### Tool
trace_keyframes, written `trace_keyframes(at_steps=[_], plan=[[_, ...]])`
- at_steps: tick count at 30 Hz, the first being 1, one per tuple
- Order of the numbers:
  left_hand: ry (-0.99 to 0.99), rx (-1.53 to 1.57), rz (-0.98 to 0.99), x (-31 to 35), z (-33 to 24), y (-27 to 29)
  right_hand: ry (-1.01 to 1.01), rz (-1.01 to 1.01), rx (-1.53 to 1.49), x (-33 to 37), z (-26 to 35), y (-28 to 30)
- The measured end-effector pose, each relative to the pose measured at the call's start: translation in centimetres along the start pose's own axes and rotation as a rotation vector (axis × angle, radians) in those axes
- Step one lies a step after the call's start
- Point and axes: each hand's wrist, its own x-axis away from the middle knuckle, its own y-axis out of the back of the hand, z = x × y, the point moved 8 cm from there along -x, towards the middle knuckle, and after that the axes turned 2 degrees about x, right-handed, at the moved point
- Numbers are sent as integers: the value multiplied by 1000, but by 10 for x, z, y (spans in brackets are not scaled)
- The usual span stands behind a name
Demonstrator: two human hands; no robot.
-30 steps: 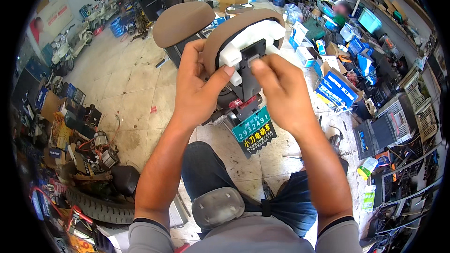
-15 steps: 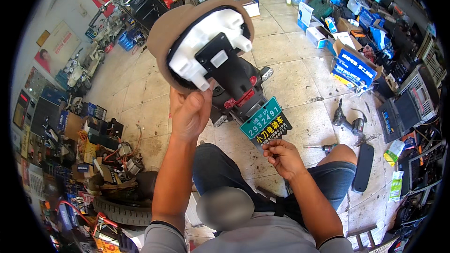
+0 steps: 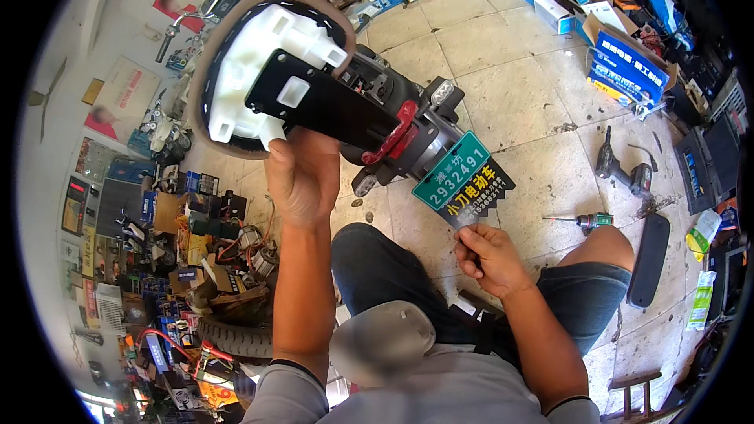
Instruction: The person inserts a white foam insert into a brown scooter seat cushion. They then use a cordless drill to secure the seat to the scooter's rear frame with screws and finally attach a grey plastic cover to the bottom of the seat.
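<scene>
A brown-edged scooter seat (image 3: 271, 27) is tipped up, its white plastic underside facing me. A black bracket (image 3: 322, 98) joins it to the tail beside the red rear light (image 3: 399, 133). My left hand (image 3: 305, 177) grips the seat's near edge, thumb in sight and other fingers partly hidden. Below the tail hang a green number plate (image 3: 452, 171) and a black mudflap (image 3: 499, 177) with yellow print. My right hand (image 3: 491, 259) is at the lower end of the flap, fingers pinched together; what they hold, if anything, is hidden.
On the tiled floor to the right lie a black power drill (image 3: 620, 165), a green-handled screwdriver (image 3: 589, 221) and a long black pad (image 3: 650, 259). Open cartons (image 3: 628, 63) stand farther back. Parts and a tyre (image 3: 236, 335) crowd the left.
The seat has swung left, showing more of its underside and the scooter's body behind it. My left hand stays on its edge. The right hand remains pinched by the flap; the view has shifted.
</scene>
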Motion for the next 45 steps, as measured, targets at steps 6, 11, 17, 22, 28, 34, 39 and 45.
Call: trace_keyframes(at_steps=[6, 11, 17, 22, 28, 34, 39, 45], plan=[[-14, -35, 8, -2, -2, 1, 26, -26, 20, 1, 0, 0], [-13, -115, 12, -3, -9, 6, 18, 7, 35, 2, 2, -8], [23, -140, -10, -4, -9, 3, -23, 65, -3, 2, 0, -18], [39, -116, 25, -5, -8, -7, 3, 95, -6, -1, 2, -26], [42, -99, 22, -7, -9, -13, 66, 100, -75, -5, 12, -44], [40, -86, 33, -8, -8, -15, 69, 197, -84, -6, 26, -72], [77, 0, 14, -7, -5, -10, 153, 297, -35, -9, 43, -93], [93, -3, -2, -7, -3, -11, 239, 317, -15, -11, 77, -112]])
